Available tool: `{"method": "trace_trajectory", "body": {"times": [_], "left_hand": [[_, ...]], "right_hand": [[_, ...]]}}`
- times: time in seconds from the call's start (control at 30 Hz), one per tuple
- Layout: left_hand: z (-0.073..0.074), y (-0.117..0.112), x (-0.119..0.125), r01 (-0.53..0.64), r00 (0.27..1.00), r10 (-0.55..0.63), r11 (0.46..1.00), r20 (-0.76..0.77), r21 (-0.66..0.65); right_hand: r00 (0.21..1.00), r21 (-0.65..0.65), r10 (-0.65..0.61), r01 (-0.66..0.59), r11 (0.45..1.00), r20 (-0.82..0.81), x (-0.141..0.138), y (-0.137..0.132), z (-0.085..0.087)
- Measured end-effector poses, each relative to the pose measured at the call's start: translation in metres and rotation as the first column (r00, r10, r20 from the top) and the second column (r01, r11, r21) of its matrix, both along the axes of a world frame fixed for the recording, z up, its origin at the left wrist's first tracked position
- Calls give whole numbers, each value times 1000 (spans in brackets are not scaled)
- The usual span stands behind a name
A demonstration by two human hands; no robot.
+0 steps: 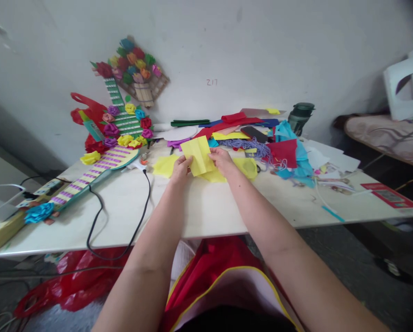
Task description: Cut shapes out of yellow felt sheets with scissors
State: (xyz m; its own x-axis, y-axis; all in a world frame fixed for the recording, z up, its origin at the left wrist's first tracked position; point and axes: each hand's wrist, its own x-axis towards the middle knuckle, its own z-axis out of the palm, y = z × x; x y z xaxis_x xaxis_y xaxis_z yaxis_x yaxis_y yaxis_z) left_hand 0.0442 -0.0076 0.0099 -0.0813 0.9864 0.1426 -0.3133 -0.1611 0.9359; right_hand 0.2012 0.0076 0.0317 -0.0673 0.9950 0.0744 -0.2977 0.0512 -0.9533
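Observation:
Both my hands hold one folded yellow paper sheet [200, 154] just above the white table [199, 207]. My left hand [180, 169] pinches its lower left edge. On the sheet's right edge my right hand [222, 161] is closed. More yellow paper pieces [165, 166] lie flat on the table under and beside the held sheet.
A heap of red, blue and yellow paper with purple yarn [261, 138] lies behind my hands. Paper-flower crafts [119, 124] lean at the back left, and another flower basket craft [137, 69] hangs on the wall. A black cable [98, 216] loops at the left. A dark bottle [299, 115] stands at the back right.

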Motion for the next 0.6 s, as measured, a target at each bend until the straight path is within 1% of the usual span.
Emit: {"method": "trace_trajectory", "body": {"times": [0.1,0.17,0.27,0.37,0.47,0.53,0.6], "left_hand": [[-2,1,1,-3,1000,3,1000,14,30],[-2,1,3,15,1000,-15,999,-16,44],[-2,-1,5,47,996,-43,998,-79,43],[-2,-2,7,73,992,-68,996,-107,47],[-2,-1,7,83,989,-74,995,-127,64],[-2,0,6,83,987,-73,994,-146,66],[-3,1,6,80,984,-69,995,-162,60]], "right_hand": [[999,13,53,-53,999,-13,-2,1,1],[996,18,88,-87,996,-31,-3,1,2],[990,-6,129,-129,992,-56,-4,1,3],[987,3,146,-146,989,-66,-7,-2,4],[995,72,95,-94,993,-11,-9,-3,0],[999,112,19,-24,993,47,-8,-1,-4],[988,161,-85,64,985,127,-6,3,-8]]}}
